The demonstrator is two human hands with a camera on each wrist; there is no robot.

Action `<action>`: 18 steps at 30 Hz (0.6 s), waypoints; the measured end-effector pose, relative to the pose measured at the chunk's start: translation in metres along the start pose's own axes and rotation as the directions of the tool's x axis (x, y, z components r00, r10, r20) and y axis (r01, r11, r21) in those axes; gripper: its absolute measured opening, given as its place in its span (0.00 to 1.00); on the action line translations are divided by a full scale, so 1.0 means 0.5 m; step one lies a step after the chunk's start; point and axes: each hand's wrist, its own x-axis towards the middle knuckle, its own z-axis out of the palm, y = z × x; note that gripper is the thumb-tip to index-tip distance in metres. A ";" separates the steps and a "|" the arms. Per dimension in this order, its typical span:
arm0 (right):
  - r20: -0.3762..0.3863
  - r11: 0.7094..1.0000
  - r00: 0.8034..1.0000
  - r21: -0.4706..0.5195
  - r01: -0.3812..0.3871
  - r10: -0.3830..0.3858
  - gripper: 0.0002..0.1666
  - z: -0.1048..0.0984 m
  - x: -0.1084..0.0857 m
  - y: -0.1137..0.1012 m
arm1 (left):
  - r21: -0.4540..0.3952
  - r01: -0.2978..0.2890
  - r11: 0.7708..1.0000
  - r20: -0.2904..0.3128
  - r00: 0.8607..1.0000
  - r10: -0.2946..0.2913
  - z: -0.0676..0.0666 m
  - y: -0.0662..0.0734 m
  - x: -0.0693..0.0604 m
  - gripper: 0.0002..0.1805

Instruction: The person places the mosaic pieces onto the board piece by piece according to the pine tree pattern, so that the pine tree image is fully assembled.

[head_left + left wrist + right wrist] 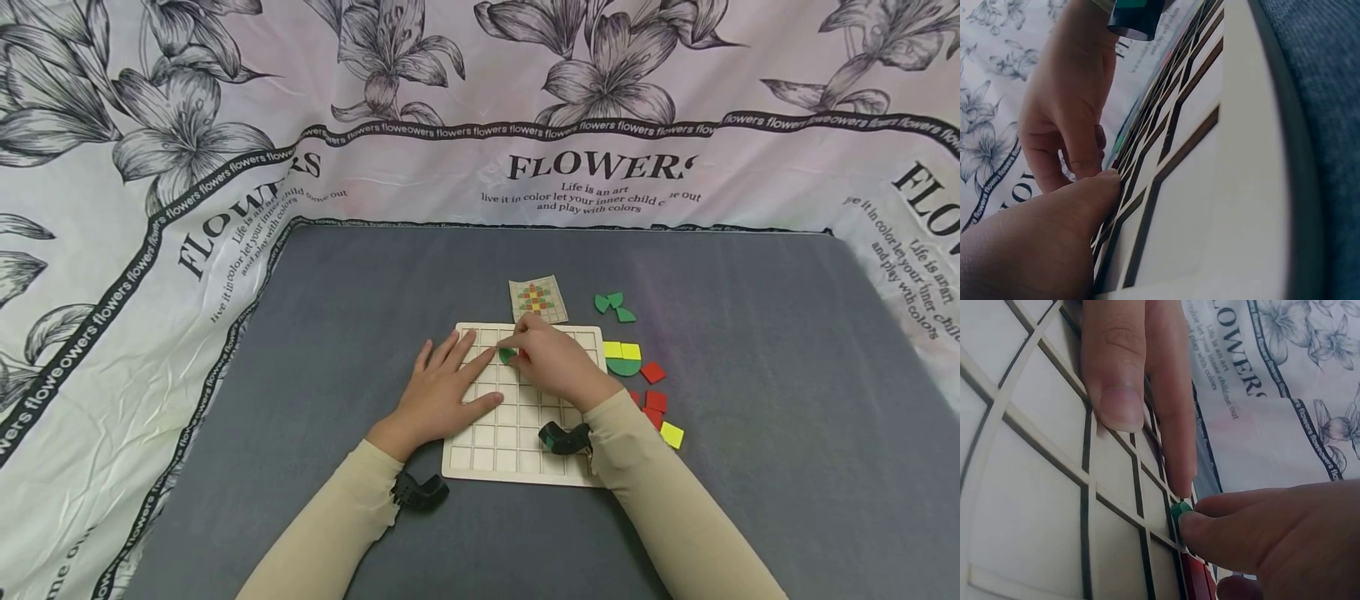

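Observation:
A pale wooden grid board lies on the grey table. My left hand rests on its left side with fingers spread. With thumb and forefinger, my right hand pinches a small green piece at a cell in the upper part of the grid. The right wrist view shows the green piece between the fingertips, with a red piece close by at the board. In the left wrist view, the left thumb lies along the grid and hides the right fingertips' contact.
Behind the board lies a pattern card. Three green leaf-like pieces lie right of it. Along the board's right edge are yellow squares, a green half-round piece and several red squares. A flower-printed cloth surrounds the table.

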 end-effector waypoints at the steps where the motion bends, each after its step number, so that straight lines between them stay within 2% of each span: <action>1: 0.000 1.000 1.000 0.002 -0.004 0.004 0.18 0.001 0.000 0.000 | -0.003 0.000 1.000 0.000 1.000 0.000 0.000 0.001 0.000 0.41; 10: -0.021 0.998 0.999 0.048 -0.045 0.046 0.15 0.000 0.000 0.003 | 0.002 0.000 1.000 0.002 1.000 0.000 0.001 0.001 0.002 0.41; 18: -0.059 0.998 0.996 -0.006 -0.069 0.069 0.13 0.010 0.005 0.003 | 0.004 -0.002 1.000 -0.001 1.000 0.002 0.001 -0.001 0.001 0.42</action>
